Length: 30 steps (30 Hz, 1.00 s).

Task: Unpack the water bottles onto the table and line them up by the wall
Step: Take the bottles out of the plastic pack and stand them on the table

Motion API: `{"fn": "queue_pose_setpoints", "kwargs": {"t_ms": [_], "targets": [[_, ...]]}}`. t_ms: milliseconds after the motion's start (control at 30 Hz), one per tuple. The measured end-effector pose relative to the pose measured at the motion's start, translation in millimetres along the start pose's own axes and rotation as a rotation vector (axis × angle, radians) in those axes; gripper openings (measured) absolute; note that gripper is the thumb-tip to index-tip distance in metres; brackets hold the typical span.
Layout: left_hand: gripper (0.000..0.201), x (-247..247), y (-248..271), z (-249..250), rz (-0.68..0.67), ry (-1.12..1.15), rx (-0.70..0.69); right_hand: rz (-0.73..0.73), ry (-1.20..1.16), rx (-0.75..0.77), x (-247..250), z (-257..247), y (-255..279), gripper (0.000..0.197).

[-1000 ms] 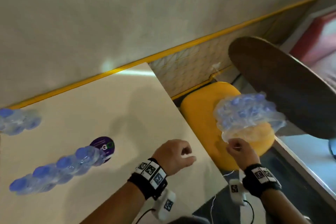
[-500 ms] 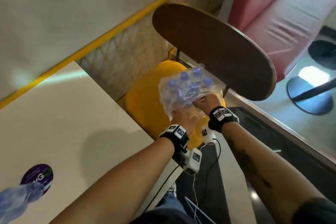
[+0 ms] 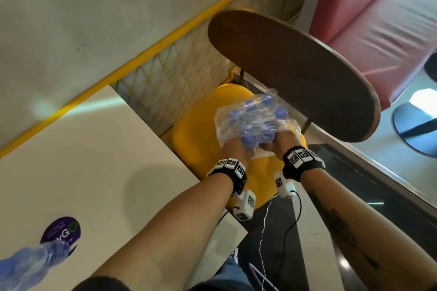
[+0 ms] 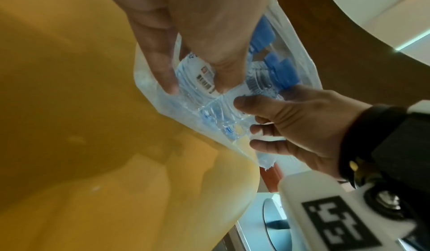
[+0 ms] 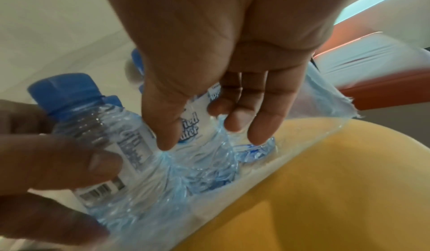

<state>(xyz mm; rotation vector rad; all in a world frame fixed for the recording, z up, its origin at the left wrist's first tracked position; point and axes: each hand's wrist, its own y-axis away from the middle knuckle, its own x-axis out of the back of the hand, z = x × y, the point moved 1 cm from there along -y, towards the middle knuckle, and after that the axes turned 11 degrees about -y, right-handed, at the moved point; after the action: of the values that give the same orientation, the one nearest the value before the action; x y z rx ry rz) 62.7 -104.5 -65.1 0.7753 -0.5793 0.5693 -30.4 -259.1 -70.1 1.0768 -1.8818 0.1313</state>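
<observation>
Change: since a second ago the left hand (image 3: 233, 149) has left the white table (image 3: 99, 149) and joined the right hand (image 3: 280, 140) at the clear plastic shrink-wrapped pack of small blue-capped water bottles (image 3: 255, 117).
Pack position: on the yellow round-edged chair seat (image 3: 196, 134), off the table's far end, under the dark brown oval wooden backrest (image 3: 295, 73).
Key relation: one clear bottle with a blue cap (image 5: 93, 135) lies straight against the left fingers (image 5: 69, 163), its long axis running cap-up from the pack; the left hand is the nearer.
Left fingers: curled round that bottle's body.
Right fingers (image 5: 256, 118): half-curled among the neighbouring bottles and torn film; whether they pinch anything cannot be told.
Bottle label: partly readable, "…ied …ater" over a barcode; no brand name legible.
Table sticker (image 3: 62, 231): purple and round, letters "GO" readable, beside blurred bottles (image 3: 30, 264) at the near-left edge.
Likely step: pulling this bottle free, then carrying it leftward to the table.
</observation>
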Motion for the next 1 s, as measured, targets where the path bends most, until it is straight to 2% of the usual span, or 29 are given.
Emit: {"fn": "queue_pose_setpoints", "kwargs": {"t_ms": [100, 167, 233, 367, 500, 567, 633, 700, 800, 1000], "targets": [[0.058, 11.8, 23.6, -5.6, -0.028, -0.038, -0.2, 0.064, -0.13, 0.037, 2.6, -4.7, 23.6, 0.064], [0.07, 20.1, 43.0, -19.6, -0.083, -0.072, -0.272, 0.101, -0.164, 0.057, 0.5, -10.8, 45.9, 0.07], [0.063, 27.5, 63.5, -37.8, -0.129, -0.102, -0.322, 0.092, -0.212, 0.064, -4.5, -9.9, 68.8, 0.074], [0.057, 71.9, 114.9, -97.1, -0.052, -0.104, -0.349, 0.034, -0.236, 0.18, -32.3, -40.3, 111.5, 0.075], [0.048, 118.2, 164.5, -180.3, 0.053, -0.211, -0.185, -0.176, -0.198, 0.304, -82.3, -106.0, 145.5, 0.068], [0.048, 135.2, 192.8, -232.0, 0.113, -0.213, -0.07, -0.302, -0.195, 0.377, -114.3, -145.3, 160.2, 0.064], [0.053, 147.2, 228.2, -283.9, 0.188, -0.194, 0.039, -0.41, -0.146, 0.455, -150.9, -185.8, 176.7, 0.068], [0.055, 154.3, 268.9, -331.3, 0.251, -0.138, 0.137, -0.526, -0.064, 0.521, -190.3, -226.2, 194.2, 0.075], [0.053, 155.4, 332.6, -396.7, 0.333, -0.043, 0.29, -0.692, 0.037, 0.615, -249.2, -282.9, 222.8, 0.074], [0.047, 152.9, 436.0, -492.2, 0.505, 0.156, 0.512, -0.882, 0.136, 0.748, -360.0, -365.0, 285.3, 0.065]]}}
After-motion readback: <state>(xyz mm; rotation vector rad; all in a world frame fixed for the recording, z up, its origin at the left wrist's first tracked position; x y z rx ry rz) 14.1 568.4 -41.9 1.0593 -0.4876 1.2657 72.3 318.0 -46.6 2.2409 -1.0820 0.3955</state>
